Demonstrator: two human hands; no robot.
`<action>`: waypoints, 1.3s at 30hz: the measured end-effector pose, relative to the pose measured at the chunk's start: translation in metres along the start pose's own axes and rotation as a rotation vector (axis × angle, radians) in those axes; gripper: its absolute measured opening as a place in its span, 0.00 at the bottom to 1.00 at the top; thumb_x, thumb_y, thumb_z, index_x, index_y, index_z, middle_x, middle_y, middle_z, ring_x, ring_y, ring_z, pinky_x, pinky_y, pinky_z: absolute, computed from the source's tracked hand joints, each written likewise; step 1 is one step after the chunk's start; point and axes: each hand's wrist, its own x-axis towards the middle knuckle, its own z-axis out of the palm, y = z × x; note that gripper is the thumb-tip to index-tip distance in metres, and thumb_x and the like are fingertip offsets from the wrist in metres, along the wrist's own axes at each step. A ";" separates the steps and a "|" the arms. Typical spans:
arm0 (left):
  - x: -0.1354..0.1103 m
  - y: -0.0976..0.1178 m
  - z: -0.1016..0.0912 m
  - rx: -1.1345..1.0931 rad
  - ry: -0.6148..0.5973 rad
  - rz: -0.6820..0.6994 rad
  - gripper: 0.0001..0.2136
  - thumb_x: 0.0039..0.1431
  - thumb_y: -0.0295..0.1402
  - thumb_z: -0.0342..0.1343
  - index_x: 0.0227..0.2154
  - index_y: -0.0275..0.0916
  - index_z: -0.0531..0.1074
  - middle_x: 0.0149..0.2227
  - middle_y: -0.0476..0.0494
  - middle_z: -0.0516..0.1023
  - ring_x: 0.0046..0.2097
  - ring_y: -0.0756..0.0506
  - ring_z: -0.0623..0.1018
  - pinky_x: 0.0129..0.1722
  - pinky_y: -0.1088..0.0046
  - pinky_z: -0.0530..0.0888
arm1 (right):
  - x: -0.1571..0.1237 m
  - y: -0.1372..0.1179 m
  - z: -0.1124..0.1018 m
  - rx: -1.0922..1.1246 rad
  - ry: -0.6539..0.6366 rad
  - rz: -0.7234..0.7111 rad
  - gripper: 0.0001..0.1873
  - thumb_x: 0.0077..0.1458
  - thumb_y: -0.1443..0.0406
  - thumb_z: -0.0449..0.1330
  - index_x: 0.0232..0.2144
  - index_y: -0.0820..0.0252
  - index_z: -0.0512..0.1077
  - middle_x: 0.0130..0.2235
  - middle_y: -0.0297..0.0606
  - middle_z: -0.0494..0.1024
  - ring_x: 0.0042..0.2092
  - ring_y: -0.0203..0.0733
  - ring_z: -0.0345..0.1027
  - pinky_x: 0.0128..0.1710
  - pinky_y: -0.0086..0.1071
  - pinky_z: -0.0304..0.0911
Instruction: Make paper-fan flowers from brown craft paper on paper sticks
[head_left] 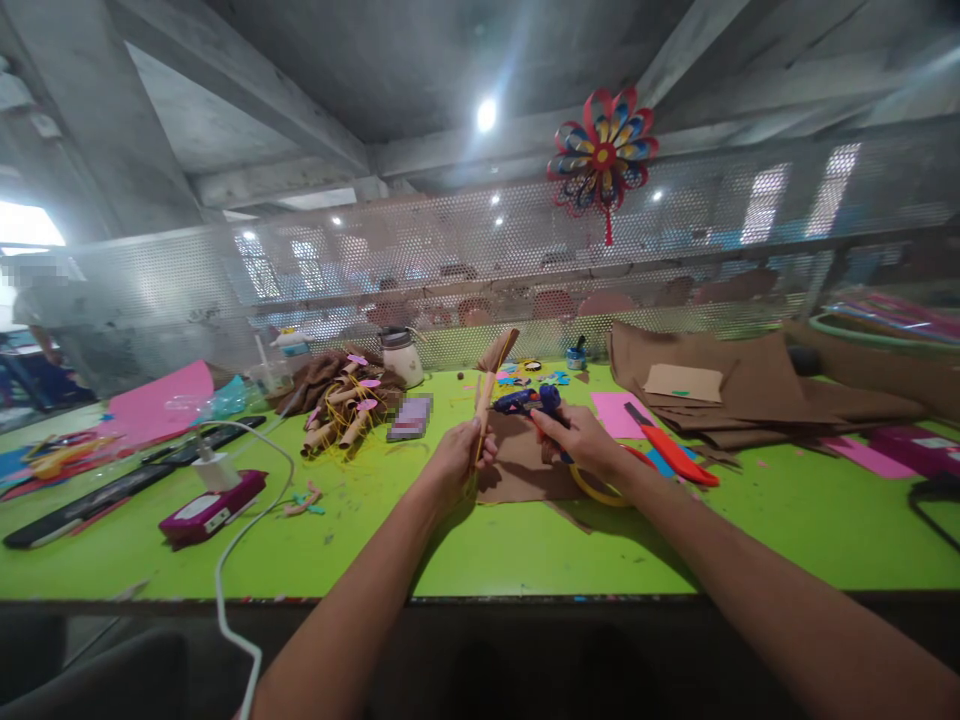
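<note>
My left hand is closed around a narrow rolled piece of brown paper, held upright with a darker brown flap at its top. In my right hand is a dark blue glue gun, its nozzle pointing left towards the paper roll. Whether the nozzle touches the roll I cannot tell. Beneath both hands lies a flat brown paper sheet. A yellow ring is partly hidden under my right forearm. Just right of that hand rests a tool with a red-orange handle and a dark blade.
On the green table, paper rolls with pink tags are piled left, near a phone and a pale jug. A purple power strip has a white cable. Stacked brown paper lies right. A mesh partition stands behind.
</note>
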 end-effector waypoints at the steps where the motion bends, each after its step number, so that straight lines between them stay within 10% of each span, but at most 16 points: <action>1: 0.000 -0.001 0.000 -0.001 0.003 -0.002 0.11 0.62 0.36 0.46 0.30 0.34 0.67 0.21 0.47 0.70 0.21 0.54 0.68 0.18 0.82 0.61 | 0.000 -0.001 0.000 -0.040 0.010 -0.022 0.23 0.56 0.49 0.52 0.22 0.62 0.65 0.18 0.33 0.66 0.20 0.33 0.62 0.21 0.28 0.59; 39: -0.001 0.000 0.000 -0.013 -0.002 -0.005 0.11 0.61 0.37 0.49 0.30 0.33 0.67 0.21 0.46 0.70 0.19 0.55 0.66 0.18 0.81 0.60 | -0.004 -0.016 0.000 -0.105 0.040 -0.039 0.19 0.52 0.51 0.55 0.21 0.59 0.62 0.18 0.32 0.66 0.20 0.36 0.62 0.21 0.30 0.59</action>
